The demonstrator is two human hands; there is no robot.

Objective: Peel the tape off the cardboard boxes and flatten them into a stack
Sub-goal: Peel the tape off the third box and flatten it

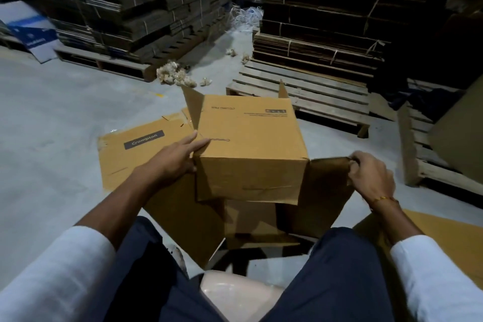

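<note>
A brown cardboard box (251, 144) lies on its side in front of my knees, its flaps open toward me. My left hand (177, 157) holds the box's left near corner, fingers stretched along the top edge and thumb on the side. My right hand (371, 178) grips the top edge of the opened right flap (329, 185), fingers curled over it. A flattened box (146, 149) with a dark label lies on the floor to the left, partly under the box. Crumpled peeled tape (175, 76) lies in a pile on the floor beyond.
Tall stacks of flattened cardboard stand on pallets at the back left (136, 8) and back right (326, 13). A bare wooden pallet (300, 94) lies just behind the box. More cardboard leans at the right (457, 133). Grey concrete floor (52, 117) stretches to the left.
</note>
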